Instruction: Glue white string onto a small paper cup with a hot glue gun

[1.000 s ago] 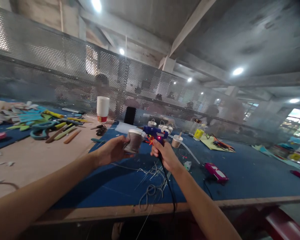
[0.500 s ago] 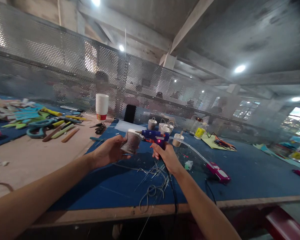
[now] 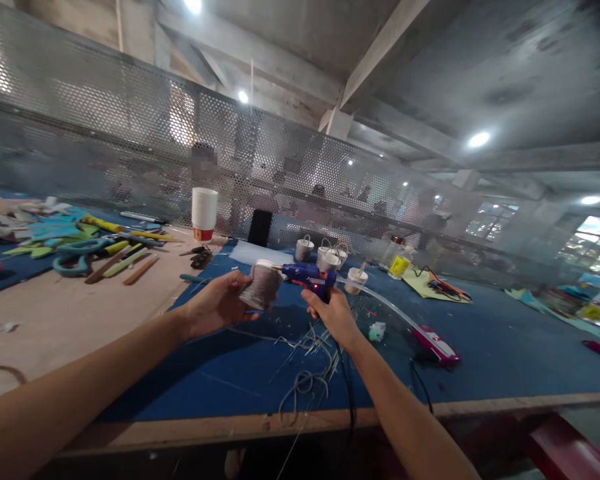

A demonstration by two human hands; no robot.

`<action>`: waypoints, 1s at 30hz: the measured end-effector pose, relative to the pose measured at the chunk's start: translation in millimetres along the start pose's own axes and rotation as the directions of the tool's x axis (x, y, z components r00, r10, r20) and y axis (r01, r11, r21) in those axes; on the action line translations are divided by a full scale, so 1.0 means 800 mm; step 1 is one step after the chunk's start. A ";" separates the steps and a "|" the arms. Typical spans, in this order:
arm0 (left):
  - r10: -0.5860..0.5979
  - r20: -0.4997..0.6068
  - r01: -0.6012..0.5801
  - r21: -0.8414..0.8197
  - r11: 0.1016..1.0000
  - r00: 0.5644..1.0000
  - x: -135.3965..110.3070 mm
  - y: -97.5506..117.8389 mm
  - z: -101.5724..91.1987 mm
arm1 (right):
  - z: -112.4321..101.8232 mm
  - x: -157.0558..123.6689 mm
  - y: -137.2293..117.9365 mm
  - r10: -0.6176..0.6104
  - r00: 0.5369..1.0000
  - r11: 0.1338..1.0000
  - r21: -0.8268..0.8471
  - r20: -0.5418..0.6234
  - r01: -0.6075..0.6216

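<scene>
My left hand (image 3: 220,303) grips a paper cup (image 3: 261,287) wrapped in grey cord, tilted, with its pale rim upward. In my right hand (image 3: 333,313) is a blue glue gun (image 3: 307,275) with a red light lit on its side. Its nozzle points left and meets the cup near the rim; whether it touches is too small to tell. A clear glue stick (image 3: 385,301) trails from the back of the gun towards a magenta device (image 3: 437,347). Below my hands, loose grey cord (image 3: 305,383) and thin glue strands lie on the blue table mat (image 3: 220,387).
Several small cord-wrapped cups (image 3: 327,257) with loop handles stand at the back, near a phone (image 3: 260,227). Stacked paper cups (image 3: 205,212) stand left of them. Scissors (image 3: 75,257) and pens lie at left. A glue bottle (image 3: 400,263) is at right, before a perforated metal screen (image 3: 290,167).
The cup has turned and tilted slightly in my left hand. The glue gun has shifted a little left with my right hand, its nozzle still by the rim.
</scene>
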State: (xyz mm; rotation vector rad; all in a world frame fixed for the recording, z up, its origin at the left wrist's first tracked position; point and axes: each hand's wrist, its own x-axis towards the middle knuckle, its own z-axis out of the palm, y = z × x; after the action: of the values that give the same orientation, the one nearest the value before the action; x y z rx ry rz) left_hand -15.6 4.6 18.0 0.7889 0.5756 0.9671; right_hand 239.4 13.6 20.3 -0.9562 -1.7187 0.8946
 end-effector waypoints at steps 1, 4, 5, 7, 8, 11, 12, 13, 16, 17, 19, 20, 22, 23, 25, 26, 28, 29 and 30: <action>-0.002 0.009 0.002 0.000 1.000 1.000 0.000 0.000 -0.001 | -0.001 0.000 0.000 0.001 1.000 1.000 -0.031 -0.004 -0.002; -0.002 0.031 0.001 0.017 1.000 1.000 0.000 0.001 -0.003 | -0.003 -0.001 0.003 -0.004 1.000 0.994 -0.112 -0.008 0.003; 0.004 0.034 -0.005 0.027 1.000 0.999 0.001 0.001 -0.004 | -0.003 -0.002 0.004 -0.014 1.000 0.991 -0.130 -0.012 0.013; 0.014 0.024 -0.016 0.051 0.999 1.000 0.001 0.000 -0.005 | -0.003 -0.002 0.007 -0.045 0.999 0.986 -0.159 -0.021 0.041; 0.016 0.013 -0.017 0.064 0.998 1.000 0.002 -0.001 -0.006 | -0.004 -0.002 0.008 -0.063 0.998 0.983 -0.175 -0.026 0.058; 0.010 -0.015 -0.008 0.086 0.996 1.000 0.002 -0.002 -0.007 | -0.005 -0.002 0.009 -0.112 0.993 0.967 -0.234 -0.030 0.102; 0.009 -0.016 -0.007 0.087 0.996 1.000 0.002 -0.002 -0.007 | -0.005 -0.002 0.009 -0.126 0.992 0.961 -0.252 -0.029 0.115; 0.010 -0.014 -0.008 0.086 0.996 1.000 0.002 -0.002 -0.008 | -0.006 -0.002 0.008 -0.139 0.990 0.955 -0.269 -0.029 0.126; 0.013 0.009 -0.014 0.079 0.997 1.000 0.002 -0.002 -0.010 | -0.006 -0.003 0.006 -0.184 0.982 0.941 -0.297 -0.034 0.165; 0.014 0.020 -0.015 0.075 0.997 1.000 0.002 -0.002 -0.011 | -0.007 -0.003 0.006 -0.201 0.979 0.937 -0.300 -0.038 0.180; 0.009 0.039 -0.012 0.064 0.998 0.999 0.002 -0.003 -0.014 | -0.007 -0.004 0.005 -0.233 0.971 0.930 -0.303 -0.046 0.209; 0.007 0.043 -0.010 0.057 0.998 0.999 0.002 -0.003 -0.015 | -0.007 -0.005 0.005 -0.247 0.968 0.926 -0.307 -0.051 0.220; 0.008 0.041 -0.010 0.046 0.999 0.999 0.002 -0.003 -0.016 | -0.007 -0.006 0.004 -0.267 0.962 0.918 -0.319 -0.060 0.235; 0.010 0.037 -0.011 0.041 0.999 0.999 0.003 -0.003 -0.016 | -0.007 -0.006 0.004 -0.274 0.960 0.915 -0.325 -0.062 0.240; 0.017 0.029 -0.018 0.040 0.999 0.999 0.003 -0.003 -0.016 | -0.006 -0.006 0.003 -0.287 0.956 0.910 -0.328 -0.065 0.252; 0.021 0.022 -0.022 0.046 0.999 1.000 0.003 -0.003 -0.017 | -0.006 -0.006 0.003 -0.293 0.954 0.909 -0.327 -0.066 0.257; 0.027 -0.005 -0.027 0.071 0.997 1.000 0.004 -0.004 -0.017 | -0.005 -0.006 0.003 -0.304 0.950 0.907 -0.325 -0.067 0.267; 0.028 -0.021 -0.026 0.088 0.996 0.999 0.004 -0.005 -0.017 | -0.005 -0.006 0.004 -0.307 0.949 0.906 -0.327 -0.069 0.270; 0.027 -0.038 -0.023 0.105 0.994 0.999 0.005 -0.006 -0.017 | -0.005 -0.006 0.004 -0.310 0.948 0.904 -0.330 -0.070 0.271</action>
State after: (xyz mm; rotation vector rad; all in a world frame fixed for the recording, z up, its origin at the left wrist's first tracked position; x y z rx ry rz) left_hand -21.6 10.9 5.9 0.8738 0.6563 0.9836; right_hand 244.8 11.5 16.9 -0.9047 -1.8716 0.3622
